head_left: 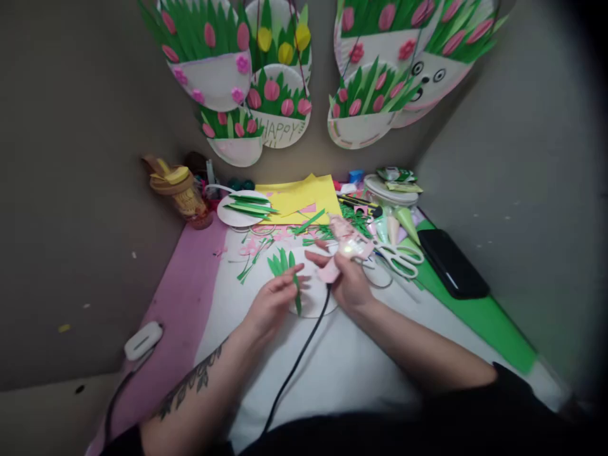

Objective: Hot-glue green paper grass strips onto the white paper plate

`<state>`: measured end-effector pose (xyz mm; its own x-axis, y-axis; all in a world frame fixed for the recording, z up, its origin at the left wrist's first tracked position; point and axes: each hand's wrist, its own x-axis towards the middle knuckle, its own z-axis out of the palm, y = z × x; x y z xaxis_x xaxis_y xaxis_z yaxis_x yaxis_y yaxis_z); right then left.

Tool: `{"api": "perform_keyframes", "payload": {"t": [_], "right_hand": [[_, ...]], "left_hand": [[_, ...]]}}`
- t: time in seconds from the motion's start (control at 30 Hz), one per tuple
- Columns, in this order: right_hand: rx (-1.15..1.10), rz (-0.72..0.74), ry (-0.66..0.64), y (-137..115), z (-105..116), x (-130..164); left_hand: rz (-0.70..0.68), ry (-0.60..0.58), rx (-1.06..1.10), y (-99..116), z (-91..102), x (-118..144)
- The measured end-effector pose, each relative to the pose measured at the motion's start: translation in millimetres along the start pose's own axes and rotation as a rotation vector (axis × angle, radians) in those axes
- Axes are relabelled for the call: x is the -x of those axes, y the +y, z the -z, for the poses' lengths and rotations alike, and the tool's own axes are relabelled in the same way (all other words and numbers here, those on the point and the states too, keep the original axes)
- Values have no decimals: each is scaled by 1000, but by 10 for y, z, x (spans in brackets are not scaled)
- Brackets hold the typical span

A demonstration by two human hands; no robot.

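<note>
Black cord (294, 367) nearest me, running up to pink glue gun (344, 250) gripped in right hand (349, 285). Left hand (273, 304) pinches green leaf strip (296, 292) on paper plate (316, 304), long axis twelve-to-six. Gun nozzle at two o'clock from strip; left hand nearer.

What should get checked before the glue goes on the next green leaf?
1. Pink glue gun held in the right hand: ok.
2. Long green paper leaf pinched by the left hand: ok.
3. White paper plate under both hands, green leaves already on it: ok.
4. Black cord trails toward the person, lying across the plate's near edge: not ok.
5. Glue gun hot, glue at the tip: cannot tell.
6. White and green scissors lie to the right, apart from the hands: ok.
</note>
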<state>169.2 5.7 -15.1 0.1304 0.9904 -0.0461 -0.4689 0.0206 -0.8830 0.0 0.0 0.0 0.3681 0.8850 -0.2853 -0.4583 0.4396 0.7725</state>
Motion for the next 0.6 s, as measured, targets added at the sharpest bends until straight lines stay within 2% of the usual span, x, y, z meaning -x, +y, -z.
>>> {"api": "perform_keyframes", "payload": {"t": [0.07, 0.13, 0.3, 0.5, 0.57, 0.6], "right_hand": [[-20, -16, 97, -108, 100, -80], [-8, -63, 126, -169, 179, -133], [39, -127, -19, -96, 176, -107], [33, -175, -101, 25, 215, -71], [89, -138, -85, 38, 268, -94], [142, -107, -92, 41, 284, -106]], "left_hand": [[-70, 163, 128, 71, 31, -85], [-113, 256, 225, 145, 47, -190], [-92, 316, 240, 227, -10, -466], [-107, 239, 198, 172, -33, -600], [-38, 144, 169, 138, -48, -544], [33, 48, 135, 117, -65, -499]]}}
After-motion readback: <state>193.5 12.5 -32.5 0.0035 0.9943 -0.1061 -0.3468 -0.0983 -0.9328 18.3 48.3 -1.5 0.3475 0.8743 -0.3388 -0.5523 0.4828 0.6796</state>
